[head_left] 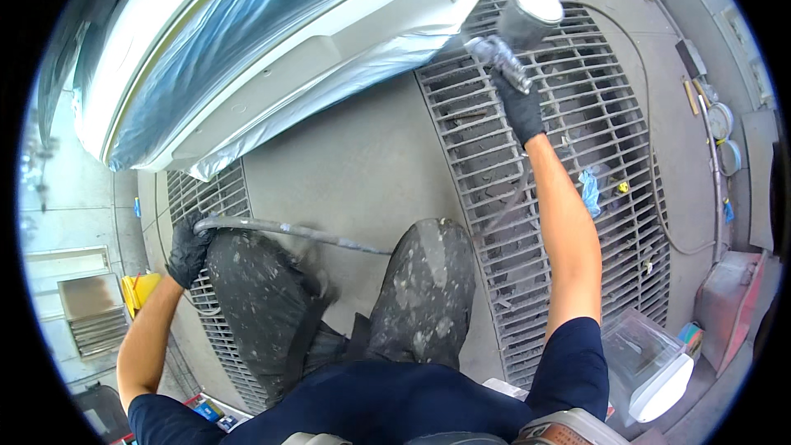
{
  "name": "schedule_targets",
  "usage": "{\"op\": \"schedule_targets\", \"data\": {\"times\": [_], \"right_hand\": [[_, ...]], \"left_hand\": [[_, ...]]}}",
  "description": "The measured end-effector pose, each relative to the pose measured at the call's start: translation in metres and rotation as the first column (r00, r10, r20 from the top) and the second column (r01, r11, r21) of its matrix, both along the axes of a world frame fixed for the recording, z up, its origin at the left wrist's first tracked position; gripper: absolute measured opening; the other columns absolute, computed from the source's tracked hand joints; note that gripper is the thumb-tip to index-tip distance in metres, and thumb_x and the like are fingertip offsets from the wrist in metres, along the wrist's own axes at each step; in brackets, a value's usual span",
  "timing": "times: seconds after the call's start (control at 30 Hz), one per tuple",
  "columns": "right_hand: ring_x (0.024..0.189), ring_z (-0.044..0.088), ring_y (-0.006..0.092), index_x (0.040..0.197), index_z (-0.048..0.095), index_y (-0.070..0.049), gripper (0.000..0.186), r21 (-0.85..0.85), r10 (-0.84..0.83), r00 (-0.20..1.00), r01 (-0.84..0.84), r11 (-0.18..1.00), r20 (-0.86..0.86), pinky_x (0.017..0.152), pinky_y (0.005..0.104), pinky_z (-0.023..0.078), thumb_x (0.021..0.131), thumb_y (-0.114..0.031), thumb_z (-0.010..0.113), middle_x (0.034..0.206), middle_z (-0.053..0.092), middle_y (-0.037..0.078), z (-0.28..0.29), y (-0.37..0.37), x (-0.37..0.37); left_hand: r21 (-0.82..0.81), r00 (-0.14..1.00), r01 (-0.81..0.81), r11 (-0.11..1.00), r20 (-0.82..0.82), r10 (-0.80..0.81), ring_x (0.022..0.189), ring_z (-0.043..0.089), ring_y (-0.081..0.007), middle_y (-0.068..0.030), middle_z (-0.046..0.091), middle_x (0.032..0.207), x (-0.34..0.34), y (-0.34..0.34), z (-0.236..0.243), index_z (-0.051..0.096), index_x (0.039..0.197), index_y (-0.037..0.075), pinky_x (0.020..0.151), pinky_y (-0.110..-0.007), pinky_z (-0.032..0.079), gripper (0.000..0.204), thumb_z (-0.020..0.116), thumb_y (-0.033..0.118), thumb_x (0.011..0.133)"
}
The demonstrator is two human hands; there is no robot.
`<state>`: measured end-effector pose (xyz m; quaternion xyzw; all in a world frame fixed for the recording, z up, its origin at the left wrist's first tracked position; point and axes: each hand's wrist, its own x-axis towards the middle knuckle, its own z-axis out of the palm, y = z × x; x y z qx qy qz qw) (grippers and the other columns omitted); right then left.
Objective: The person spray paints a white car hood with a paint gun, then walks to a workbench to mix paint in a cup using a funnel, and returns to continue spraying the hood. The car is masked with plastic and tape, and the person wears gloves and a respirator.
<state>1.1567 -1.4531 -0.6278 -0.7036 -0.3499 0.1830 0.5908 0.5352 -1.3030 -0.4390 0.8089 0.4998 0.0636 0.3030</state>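
In my black-gloved right hand (521, 107) is a metal spray gun (499, 58), held by its handle with the fingers wrapped round it. A grey paint cup (524, 25) with a white lid sits on the gun, near the lower right end of a white car body panel (329, 43). Bluish clear masking film (227, 53) covers parts of the panel. My left hand (189, 250), also gloved in black, is closed round a grey air hose (284, 229) beside my left knee. The hose runs across in front of my paint-spotted trousers (424, 292).
Metal floor grates lie on the right (568, 231) and left (227, 189). A crumpled blue sheet (590, 192) rests on the right grate. A thin hose (649, 128) curves past it. A clear bin (647, 358) and a red container (729, 309) stand at the lower right.
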Motion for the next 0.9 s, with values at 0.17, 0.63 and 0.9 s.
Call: {"op": "schedule_targets", "data": {"times": [0.17,0.63,0.9], "right_hand": [[0.075,0.058,0.0078,0.107,0.067,-0.004,0.040,-0.088,0.267,0.928,-0.298,0.951,-0.260,0.067,0.0280,0.048,0.081,-0.033,0.073,0.086,0.068,0.002,0.035,-0.013,0.014],[0.082,0.058,0.0092,0.107,0.068,-0.003,0.038,-0.215,-0.056,0.913,-0.036,0.976,-0.405,0.073,0.0285,0.048,0.080,-0.030,0.074,0.091,0.068,0.002,0.063,0.106,0.312],[0.079,0.060,0.0117,0.104,0.067,-0.001,0.040,-0.284,0.088,0.915,-0.212,0.935,-0.394,0.071,0.0308,0.048,0.078,-0.030,0.075,0.088,0.069,0.007,0.100,0.171,0.468]], "left_hand": [[-0.049,0.968,-0.180,0.982,0.168,0.186,0.080,0.054,-0.0111,-0.0003,0.060,0.086,0.088,-0.048,0.045,0.058,0.098,0.003,0.073,-0.027,0.047,0.018,0.062,0.019,0.090],[-0.387,0.873,0.473,0.792,0.082,-0.481,0.052,0.056,-0.0336,-0.0133,0.057,0.061,0.505,-0.040,0.124,0.059,0.070,0.008,0.048,-0.040,0.044,0.020,0.072,0.022,0.075],[-0.496,0.901,0.163,0.853,-0.277,-0.334,0.058,0.060,-0.0358,-0.0172,0.058,0.061,0.633,-0.094,0.151,0.060,0.071,0.011,0.052,-0.046,0.045,0.031,0.057,0.037,0.087]]}}
